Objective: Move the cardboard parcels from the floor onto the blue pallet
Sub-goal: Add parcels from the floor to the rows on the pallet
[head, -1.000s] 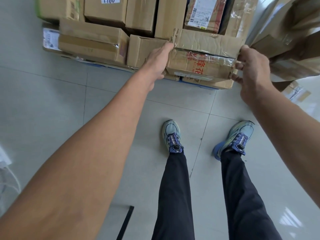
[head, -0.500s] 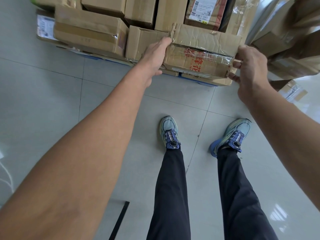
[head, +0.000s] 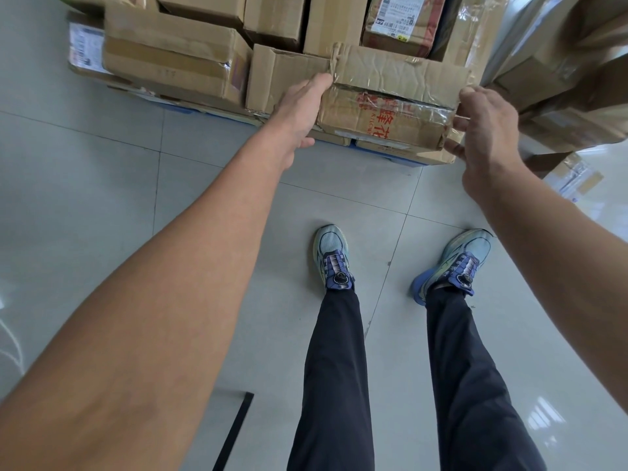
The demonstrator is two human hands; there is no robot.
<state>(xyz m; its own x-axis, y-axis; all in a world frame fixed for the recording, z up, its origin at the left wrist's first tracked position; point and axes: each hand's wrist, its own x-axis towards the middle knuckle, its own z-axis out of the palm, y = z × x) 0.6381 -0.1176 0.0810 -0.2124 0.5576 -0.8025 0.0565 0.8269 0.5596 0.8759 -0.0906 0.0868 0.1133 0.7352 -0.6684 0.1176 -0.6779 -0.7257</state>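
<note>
**Head view.** A red-printed parcel [head: 390, 107] lies between the two hands with its long axis running from one to the other. It rests on flat parcels [head: 407, 153] at the near edge of the blue pallet [head: 380, 155], of which only slivers show.

- **Left hand** [head: 299, 107]: the fingers [head: 319, 85] are straight and laid flat against the parcel's left end, with the thumb low and free.
- **Right hand** [head: 486, 130]: the fingers [head: 464, 122] are curled onto the parcel's right end, with the thumb under the lower corner.
- **Reach:** both hands are at the parcel and neither is nearer. The parcel extends inward from each set of fingertips, so any push would probably go forward, away from the body.

**Hidden or unclear.**
- The parcel's far side and its contact with the other parcels [head: 170, 52] behind it.
- How firmly the right fingertips grip.
- Most of the pallet deck.
- The stack at the right edge is cut off and blurred.
- A loose parcel [head: 574, 175] lies on the floor [head: 102, 164], outward of the right hand.
</note>
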